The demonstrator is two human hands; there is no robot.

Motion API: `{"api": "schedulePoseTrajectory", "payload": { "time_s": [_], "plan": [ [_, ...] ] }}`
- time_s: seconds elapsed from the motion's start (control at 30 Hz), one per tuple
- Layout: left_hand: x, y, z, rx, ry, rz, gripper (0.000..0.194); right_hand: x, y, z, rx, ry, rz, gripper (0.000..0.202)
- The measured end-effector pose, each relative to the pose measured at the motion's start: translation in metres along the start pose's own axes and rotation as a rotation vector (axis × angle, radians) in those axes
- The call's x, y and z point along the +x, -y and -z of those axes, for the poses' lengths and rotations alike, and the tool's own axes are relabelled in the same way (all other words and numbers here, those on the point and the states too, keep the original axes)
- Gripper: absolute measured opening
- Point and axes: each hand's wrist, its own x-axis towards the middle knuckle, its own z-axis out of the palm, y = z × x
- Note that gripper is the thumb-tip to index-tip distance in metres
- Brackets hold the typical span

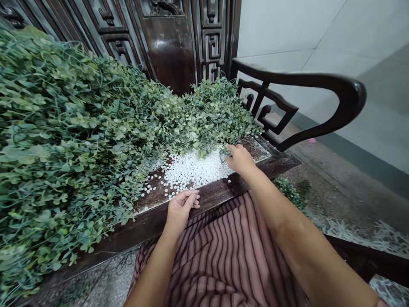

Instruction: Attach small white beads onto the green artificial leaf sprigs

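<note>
dark wooden tabletop [217, 190]: white discs [191, 170] central, greenery [89, 115] at ten o'clock; pale wall [319, 42], two o'clock. left fingers [191, 193] closed; right fingers [234, 148] parted.

No txt, labels, nos. or signs legible — bench, wall, leaves, white bits — none.

1. The left forearm [158, 266] is rising from the lower edge of the view, leaning slightly rightward toward the wrist.
2. The left hand [179, 209] is curling its fingers and pointing them rightward, the thumb lying close to the index finger; whether their tips are touching is unclear.
3. The right arm [297, 234] is coming in from the lower right corner, slanting up and leftward, bare along the forearm.
4. The right hand [240, 160] is reaching farther forward than the left, bending its fingers leftward and holding thumb and index finger apart.
</note>
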Motion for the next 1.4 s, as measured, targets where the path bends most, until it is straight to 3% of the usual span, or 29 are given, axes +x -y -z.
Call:
{"api": "schedulePoseTrajectory", "payload": {
  "time_s": [0.17,0.4,0.57,0.77,0.83,0.93,1.07,1.23,1.4],
  "plan": [
    [0.002,0.002,0.001,0.033,0.026,-0.024,0.022,0.021,-0.007,-0.011,-0.122,0.067,-0.082,0.037],
    [0.001,-0.001,-0.001,0.044,0.046,-0.035,0.018,0.027,-0.027,0.003,0.018,-0.064,-0.064,0.021],
    [0.001,0.001,-0.001,0.047,0.053,-0.049,0.021,0.022,-0.03,-0.007,0.024,-0.01,-0.12,0.035],
    [0.002,0.004,0.0,0.05,0.049,-0.064,0.022,0.019,-0.031,-0.015,0.084,-0.095,-0.154,0.022],
    [0.002,0.003,-0.001,0.048,0.052,-0.066,0.022,0.02,-0.033,-0.012,0.242,-0.195,-0.178,0.019],
    [0.001,0.003,-0.001,0.037,0.05,-0.049,0.022,0.015,-0.035,-0.007,0.722,-0.314,-0.218,0.014],
    [0.001,0.002,-0.003,0.009,0.039,-0.008,0.022,-0.003,-0.027,-0.004,1.264,-0.328,-0.227,0.02],
    [0.004,-0.005,-0.005,-0.068,0.031,0.073,0.031,-0.037,0.002,-0.012,1.523,-0.186,-0.176,0.038],
    [0.004,-0.013,-0.009,-0.129,0.102,0.151,0.044,-0.066,0.033,-0.027,1.509,0.025,-0.013,0.035]
  ]
}}
